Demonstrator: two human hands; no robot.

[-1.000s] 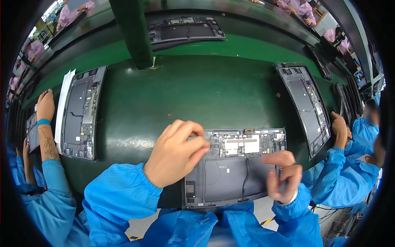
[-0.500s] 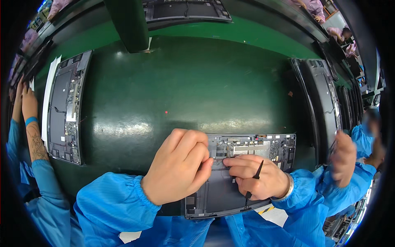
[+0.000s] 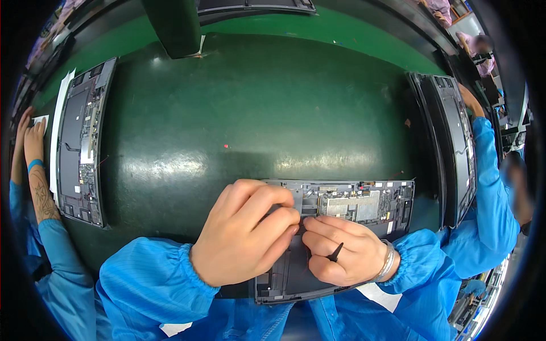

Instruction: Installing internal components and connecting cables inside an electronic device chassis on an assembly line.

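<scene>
An opened laptop base (image 3: 296,273) lies before me at a slant, its circuit board (image 3: 368,209) and dark battery area exposed. My left hand (image 3: 244,236) is over its left part, fingers curled and thumb pressed to the fingertips; what they pinch, if anything, is hidden. Close beside it, my right hand (image 3: 348,250) rests over the middle of the laptop, its fingertips near the left end of the board. A black pointed tool (image 3: 335,253) is tucked in the right hand's closed fingers, its tip sticking up; the rest of it is covered.
Another opened laptop base (image 3: 82,142) stands at the left beside a white sheet (image 3: 61,136). Stacked laptop bases (image 3: 455,136) are at the right. A dark post (image 3: 173,28) rises from the green table (image 3: 256,102). Co-workers' hands show at the left (image 3: 35,136) and right (image 3: 471,102).
My right hand has shifted slightly left, closer to my left hand, and the black tool shows less. At the right, a co-worker's arm now reaches past the stacked laptops.
</scene>
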